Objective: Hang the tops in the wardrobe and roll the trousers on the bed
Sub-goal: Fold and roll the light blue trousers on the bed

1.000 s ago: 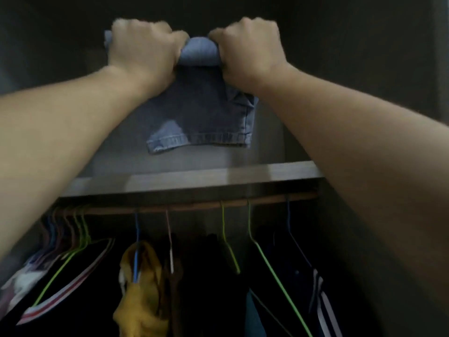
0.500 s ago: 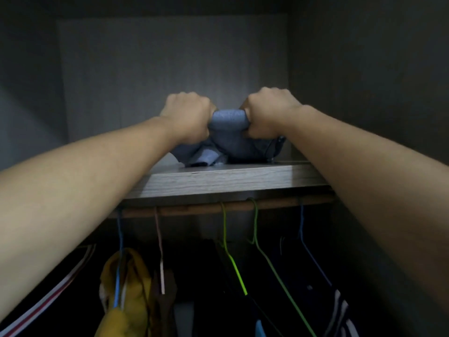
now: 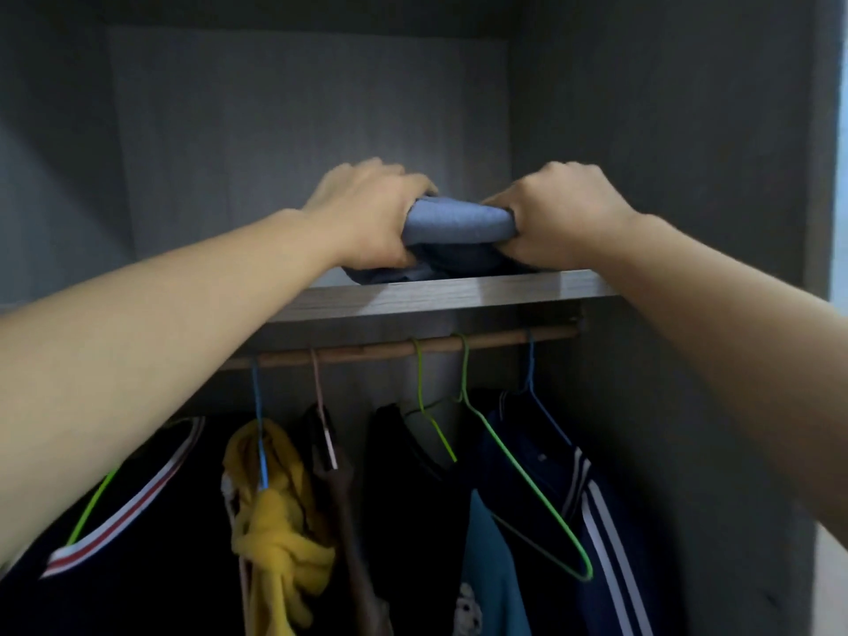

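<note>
A rolled pair of blue denim shorts (image 3: 459, 224) lies on the wardrobe's upper shelf (image 3: 459, 296), close to its front edge. My left hand (image 3: 367, 213) grips the roll's left end and my right hand (image 3: 560, 213) grips its right end, fingers curled round the fabric. Loose denim folds spread under the roll on the shelf board. Below the shelf, tops hang from a wooden rail (image 3: 404, 348): a black top with a striped collar (image 3: 128, 521), a yellow top (image 3: 275, 521), a black top (image 3: 413, 521) and a navy striped jacket (image 3: 592, 498).
An empty green hanger (image 3: 527, 488) and a teal garment (image 3: 491, 566) hang between the black top and the jacket. The grey right wall of the wardrobe (image 3: 688, 176) stands close beside my right arm. The shelf space behind the shorts reaches back to a grey panel (image 3: 298, 130).
The shorts hung from my raised hands a second ago. Both hands came down and set the roll on the shelf, and now hold it a little wider apart.
</note>
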Demonstrator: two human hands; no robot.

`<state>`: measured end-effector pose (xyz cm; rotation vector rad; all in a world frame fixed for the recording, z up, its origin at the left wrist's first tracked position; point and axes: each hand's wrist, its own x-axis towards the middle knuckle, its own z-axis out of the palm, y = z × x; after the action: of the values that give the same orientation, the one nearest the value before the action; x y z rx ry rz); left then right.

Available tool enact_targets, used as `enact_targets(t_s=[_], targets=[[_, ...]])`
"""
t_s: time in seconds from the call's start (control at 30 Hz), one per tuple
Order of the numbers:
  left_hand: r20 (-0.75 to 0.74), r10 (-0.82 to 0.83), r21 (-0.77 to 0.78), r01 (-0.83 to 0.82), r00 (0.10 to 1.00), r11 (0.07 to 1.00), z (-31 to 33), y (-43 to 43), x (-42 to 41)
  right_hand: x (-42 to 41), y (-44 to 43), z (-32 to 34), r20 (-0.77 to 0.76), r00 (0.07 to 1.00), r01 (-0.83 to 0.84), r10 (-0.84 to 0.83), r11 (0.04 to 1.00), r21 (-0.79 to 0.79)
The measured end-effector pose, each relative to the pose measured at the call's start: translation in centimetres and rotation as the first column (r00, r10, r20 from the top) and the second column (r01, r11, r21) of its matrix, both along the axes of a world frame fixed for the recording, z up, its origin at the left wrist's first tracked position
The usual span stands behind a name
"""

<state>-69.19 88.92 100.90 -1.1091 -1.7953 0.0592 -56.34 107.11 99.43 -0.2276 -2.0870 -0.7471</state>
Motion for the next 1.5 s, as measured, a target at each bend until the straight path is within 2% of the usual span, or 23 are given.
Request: enact_targets(t_s=[0.17, 0.37, 0.5, 0.63, 0.73, 0.8, 0.87, 0.9, 1.0, 1.03, 1.1, 1.17, 1.2, 1.27, 1.3, 1.37, 1.4, 1.43, 1.47, 1.5], targets=[[0.074, 0.143, 0.058, -0.147, 0.987, 0.987, -0.5, 0.6, -0.2, 0.3, -0.7, -0.2, 0.041, 0.999, -0.008, 0.010, 0.999, -0.050], [0.005, 0.101, 0.085, -0.101, 0.995, 0.991, 0.9, 0.2, -1.8, -0.9, -1.6, 1.2, 0.029, 0.999, 0.045, -0.043, 0.993, -0.108], [-0.045, 0.094, 0.168, -0.085, 0.995, 0.982, 1.9, 0.3, -3.5, -1.6, -1.4, 3.3, -0.027, 1.000, -0.016, 0.010, 0.973, -0.232], [-0.063, 0.140, 0.285, -0.117, 0.988, 0.951, 3.2, 1.3, -4.9, -3.2, -0.8, 3.9, -0.183, 0.983, 0.006, -0.027, 0.993, -0.115], [0.077, 0.152, 0.318, -0.169, 0.985, 0.933, 4.5, 1.5, -6.0, -4.0, -1.2, 3.6, -0.361, 0.932, 0.090, -0.040, 0.988, 0.123], [0.144, 0.147, 0.319, -0.187, 0.979, 0.929, 5.5, 1.4, -6.8, -4.6, -1.4, 3.3, -0.326, 0.944, 0.030, 0.059, 0.964, 0.264], [0.164, 0.138, 0.330, -0.186, 0.977, 0.926, 6.1, 1.5, -7.2, -5.1, -1.5, 3.0, -0.160, 0.983, -0.039, 0.085, 0.961, 0.272], [0.158, 0.133, 0.339, -0.181, 0.978, 0.923, 6.3, 1.7, -7.3, -5.2, -1.4, 3.0, -0.129, 0.989, -0.042, 0.077, 0.966, 0.256], [0.100, 0.099, 0.349, -0.128, 0.990, 0.928, 6.1, 2.1, -7.6, -4.9, -0.8, 3.9, -0.330, 0.943, 0.023, 0.038, 0.984, 0.179], [0.071, 0.085, 0.344, -0.105, 0.994, 0.933, 5.9, 2.2, -7.7, -4.8, -0.7, 4.5, -0.356, 0.935, 0.052, 0.000, 0.989, 0.135], [0.024, 0.060, 0.320, -0.064, 0.998, 0.945, 5.6, 2.1, -7.7, -5.1, -1.0, 5.6, -0.227, 0.971, 0.087, -0.075, 0.995, 0.041], [-0.016, 0.040, 0.298, -0.033, 0.999, 0.954, 5.2, 1.8, -7.4, -6.1, -1.4, 6.1, -0.059, 0.995, 0.083, -0.085, 0.996, -0.035], [-0.064, 0.036, 0.285, -0.016, 0.997, 0.958, 4.9, 1.6, -7.3, -6.8, -1.6, 6.5, -0.033, 0.997, 0.073, -0.075, 0.996, -0.057], [-0.281, 0.029, 0.233, 0.039, 0.959, 0.972, 4.2, 0.9, -7.4, -7.8, -1.7, 7.6, -0.053, 0.996, 0.061, -0.067, 0.992, -0.114], [-0.424, -0.005, 0.194, 0.096, 0.906, 0.976, 3.8, 0.4, -7.4, -8.1, -1.5, 8.2, -0.071, 0.995, 0.054, -0.065, 0.986, -0.157], [-0.617, -0.171, 0.035, 0.244, 0.768, 0.969, 3.0, -0.4, -7.1, -8.8, -1.0, 9.1, -0.099, 0.993, 0.037, -0.060, 0.975, -0.221], [-0.634, -0.265, -0.096, 0.267, 0.726, 0.959, 2.5, -0.6, -7.2, -9.2, -0.6, 9.3, -0.114, 0.992, 0.026, -0.055, 0.970, -0.241], [-0.602, -0.327, -0.230, 0.234, 0.729, 0.945, 2.0, -0.7, -7.4, -9.6, -0.2, 9.4, -0.125, 0.991, 0.020, -0.053, 0.967, -0.255], [-0.552, -0.314, -0.344, 0.133, 0.772, 0.930, 1.4, -0.7, -7.7, -10.1, 0.1, 9.4, -0.134, 0.990, 0.016, -0.053, 0.965, -0.263], [-0.507, -0.221, -0.424, -0.018, 0.833, 0.906, 1.1, -0.6, -8.1, -10.5, 0.4, 9.3, -0.148, 0.988, 0.011, -0.052, 0.964, -0.265]])
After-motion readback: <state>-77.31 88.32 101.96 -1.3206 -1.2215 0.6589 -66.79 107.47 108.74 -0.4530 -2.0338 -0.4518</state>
